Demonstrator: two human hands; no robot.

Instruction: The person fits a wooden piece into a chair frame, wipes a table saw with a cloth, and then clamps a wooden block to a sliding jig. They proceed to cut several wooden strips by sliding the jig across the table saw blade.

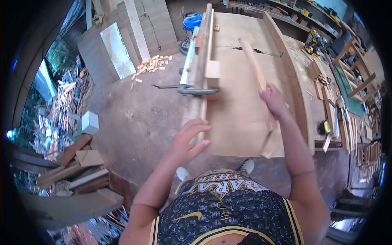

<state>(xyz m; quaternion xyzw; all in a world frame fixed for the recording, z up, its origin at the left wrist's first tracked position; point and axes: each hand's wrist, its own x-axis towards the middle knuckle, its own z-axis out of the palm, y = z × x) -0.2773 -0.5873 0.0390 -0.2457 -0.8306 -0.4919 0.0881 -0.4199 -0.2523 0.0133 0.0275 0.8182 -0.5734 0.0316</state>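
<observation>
My right hand point(274, 101) is closed around a long, narrow wooden strip point(252, 65), held over the plywood bench top point(234, 118). The strip slants from the upper middle of the bench toward its near edge. My left hand point(191, 141), slightly blurred, has its thumb and fingers apart and holds nothing. It hovers by the near end of the long wooden fence point(201, 61) on the bench's left side. A metal clamp point(198, 91) grips that fence beside a wooden block point(212, 69). Farther up, a dark slot point(247, 49) crosses the plywood.
A raised wooden rail point(286, 61) bounds the bench on the right. Beyond it lie a tape measure point(324, 127), yellow power tools point(312, 43) and loose wood strips point(328, 102). Small offcuts point(153, 65) litter the floor; scrap boards point(79, 167) are stacked at left.
</observation>
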